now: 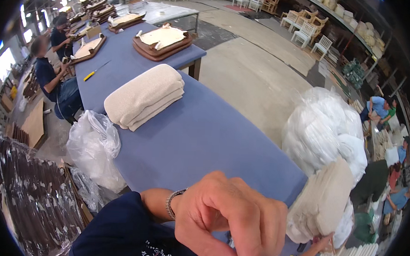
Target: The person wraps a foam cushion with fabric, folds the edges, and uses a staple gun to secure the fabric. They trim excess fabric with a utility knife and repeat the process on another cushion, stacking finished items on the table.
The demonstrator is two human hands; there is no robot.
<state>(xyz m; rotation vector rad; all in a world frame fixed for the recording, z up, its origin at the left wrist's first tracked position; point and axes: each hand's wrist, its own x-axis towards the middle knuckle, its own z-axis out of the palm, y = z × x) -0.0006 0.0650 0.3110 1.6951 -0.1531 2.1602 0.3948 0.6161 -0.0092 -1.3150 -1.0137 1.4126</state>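
Up close, our left hand (230,217) filled the foreground, raised over the near end of the long blue-covered worktable (199,141), a beaded bracelet (173,203) on the wrist. Its fingers were curled together, the tips pinched low near the bottom edge; we could not tell what, if anything, they gripped. Our right hand (322,243) reached low at the right, its fingers against the underside of a stack of flat cream foam pads (324,201) that leaned just off the table's corner; whether they were closed on it we could not tell. The pads looked pale, thin and rounded at the corners, packed face to face. Behind them rose a large clear bag of white stuffing (323,132). On the table lay a folded pile of beige upholstery fabric (144,97), thick and nubby, well apart from our hands. Farther along sat a dark wooden seat frame (163,42) topped with cream cloth, and a yellow-handled tool (94,71). A crumpled plastic bag (95,147) hung at the table's left edge, where other people (50,73) sat working.
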